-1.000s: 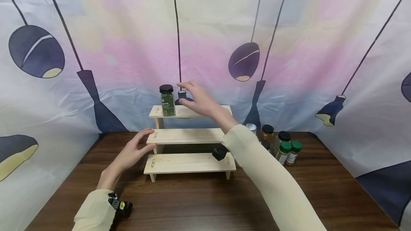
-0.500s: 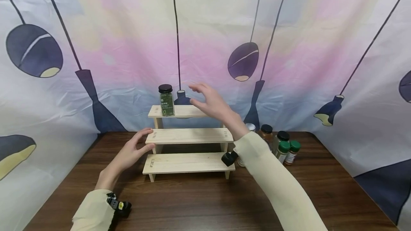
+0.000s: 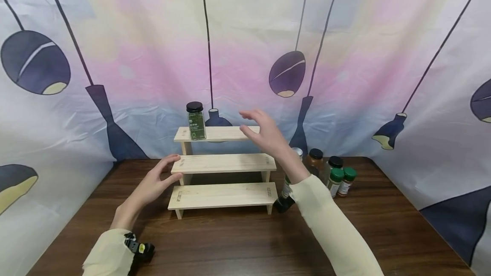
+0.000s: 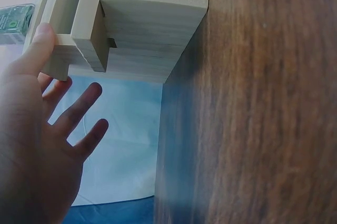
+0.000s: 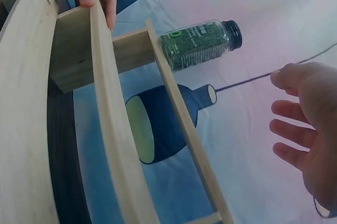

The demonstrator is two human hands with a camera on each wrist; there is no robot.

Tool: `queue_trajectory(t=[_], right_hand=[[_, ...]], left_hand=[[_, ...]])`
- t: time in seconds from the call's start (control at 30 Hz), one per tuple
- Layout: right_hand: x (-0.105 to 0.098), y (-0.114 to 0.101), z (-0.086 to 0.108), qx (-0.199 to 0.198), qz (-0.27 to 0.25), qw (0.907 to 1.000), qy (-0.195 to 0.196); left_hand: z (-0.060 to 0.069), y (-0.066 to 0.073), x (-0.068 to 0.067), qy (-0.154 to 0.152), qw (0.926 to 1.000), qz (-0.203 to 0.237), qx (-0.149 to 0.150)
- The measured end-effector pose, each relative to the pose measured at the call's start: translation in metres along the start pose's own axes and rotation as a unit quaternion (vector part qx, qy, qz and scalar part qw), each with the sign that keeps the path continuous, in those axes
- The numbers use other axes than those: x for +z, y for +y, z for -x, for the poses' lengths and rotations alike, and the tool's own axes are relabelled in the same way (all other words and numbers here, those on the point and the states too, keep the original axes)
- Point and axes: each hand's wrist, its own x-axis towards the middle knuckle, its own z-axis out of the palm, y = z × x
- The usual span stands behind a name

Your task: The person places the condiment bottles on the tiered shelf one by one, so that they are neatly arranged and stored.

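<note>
A three-tier wooden rack [image 3: 222,163] stands on the table, and a black-capped jar of green flakes [image 3: 197,125] is upright at the left of its top tier. My left hand [image 3: 147,188] touches the left end of the middle tier; in the left wrist view the thumb and a finger of that hand [image 4: 45,124] meet the wood [image 4: 92,29]. Empty, with fingers spread, my right hand [image 3: 270,139] hovers by the right part of the top tier. The right wrist view has this hand [image 5: 310,129] apart from the jar [image 5: 197,44].
Right of the rack, several jars with black, green and pale caps stand together on the dark wooden table [image 3: 238,242], among them a green-capped one [image 3: 347,181]; my right forearm partly hides the group. Behind hangs a patterned cloth [image 3: 245,33].
My right hand has moved right and slightly down, away from the jar on the top tier. The left hand keeps its place at the rack, and the jar has stayed put.
</note>
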Motion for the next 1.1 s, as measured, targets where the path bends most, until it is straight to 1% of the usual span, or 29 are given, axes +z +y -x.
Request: queue_trajectory(t=[0.23, 0.47, 0.63, 0.87, 1.0, 1.1], right_hand=[[-0.004, 0.010, 0.022, 0.011, -0.003, 0.9996, 0.025], [-0.007, 0.020, 0.040, 0.024, 0.024, 0.9987, 0.039], [-0.008, 0.031, 0.054, 0.033, 0.029, 0.9977, 0.051], [-0.010, 0.046, 0.073, 0.071, 0.034, 0.9948, 0.064], [-0.013, 0.051, 0.081, 0.097, 0.048, 0.9916, 0.070], [-0.018, 0.057, 0.088, 0.117, 0.049, 0.9894, 0.071]], left_hand=[[0.002, 0.001, -0.002, 0.002, 1.0000, -0.001, 0.002], [0.004, 0.000, -0.003, 0.005, 1.0000, -0.001, 0.001], [0.003, -0.001, -0.002, 0.002, 1.0000, -0.002, -0.001], [0.002, -0.001, 0.000, 0.003, 1.0000, -0.002, 0.002], [0.001, 0.000, 0.000, 0.003, 1.0000, -0.002, 0.004], [0.000, 0.000, 0.000, 0.003, 1.0000, -0.003, 0.006]])
